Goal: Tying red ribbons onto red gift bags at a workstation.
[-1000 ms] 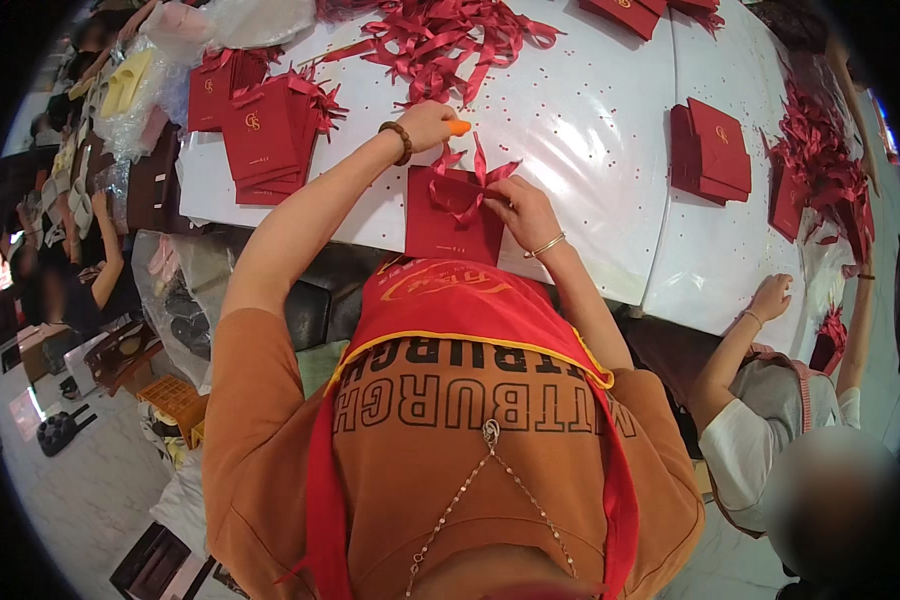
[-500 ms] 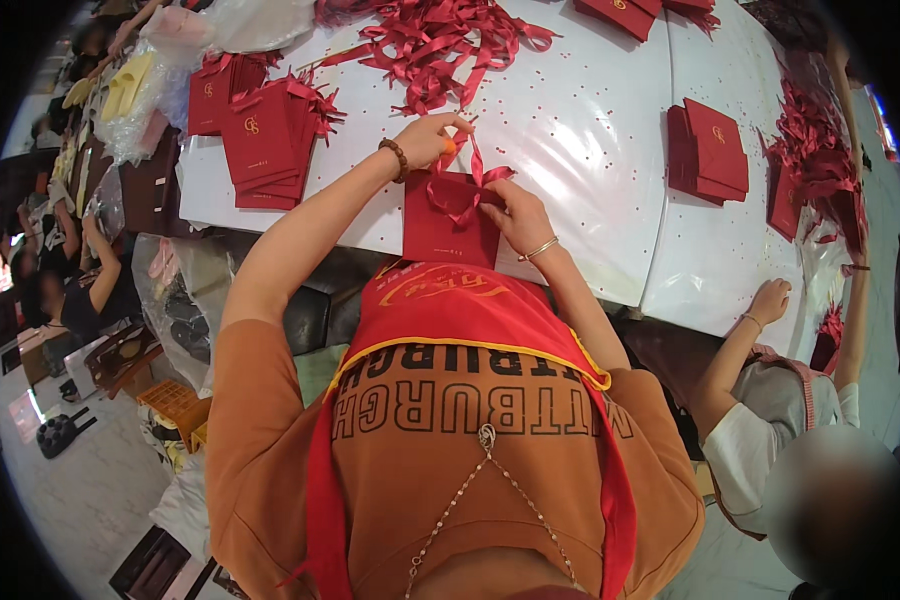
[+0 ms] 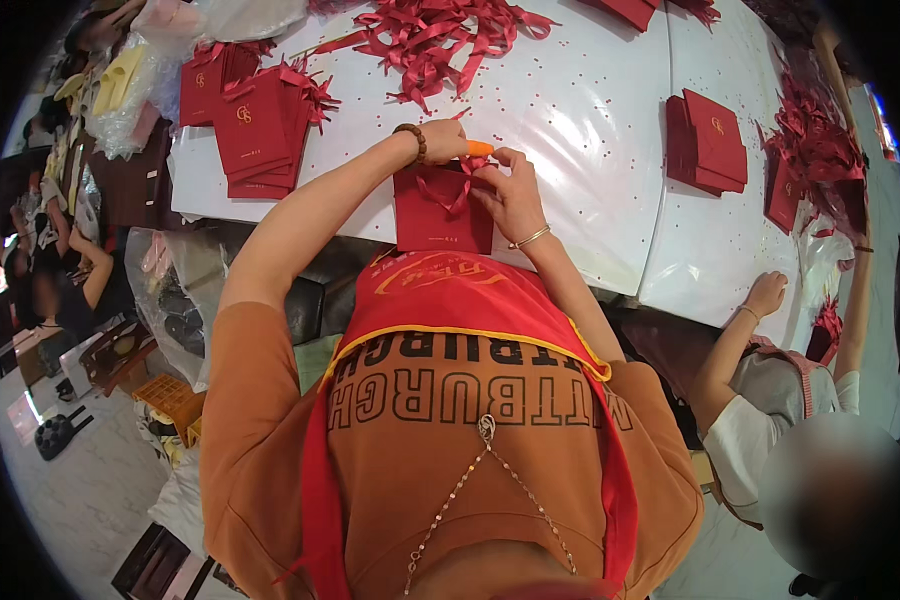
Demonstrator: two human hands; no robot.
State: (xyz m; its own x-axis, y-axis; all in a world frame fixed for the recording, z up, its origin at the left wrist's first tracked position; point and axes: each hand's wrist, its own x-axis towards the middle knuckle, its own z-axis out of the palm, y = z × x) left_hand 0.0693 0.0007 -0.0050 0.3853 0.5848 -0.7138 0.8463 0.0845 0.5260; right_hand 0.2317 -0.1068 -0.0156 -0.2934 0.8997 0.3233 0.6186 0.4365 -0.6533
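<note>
A dark red paper gift bag (image 3: 442, 222) stands at the near table edge, close against my apron. Its red ribbon (image 3: 454, 200) loops over the front and rises to my fingers above the top edge. My left hand (image 3: 444, 143), wearing a brown bead bracelet, is closed at the ribbon's upper end. A bright orange piece (image 3: 479, 148) sticks out from its fingers; whether it is a finger cover or a small tool I cannot tell. My right hand (image 3: 513, 196) pinches the ribbon at the bag's upper right corner, a bangle on its wrist.
A heap of loose red ribbons (image 3: 450, 45) lies ahead on the white-covered table (image 3: 580, 190). Stacks of red bags (image 3: 255, 140) stand at the left, another stack (image 3: 707, 140) at the right. A co-worker's hand (image 3: 766, 294) rests at the right edge.
My hands have come closer together above the bag, the left moving right. The ribbon loop is drawn in smaller, and the orange piece shows further out from my left fingers.
</note>
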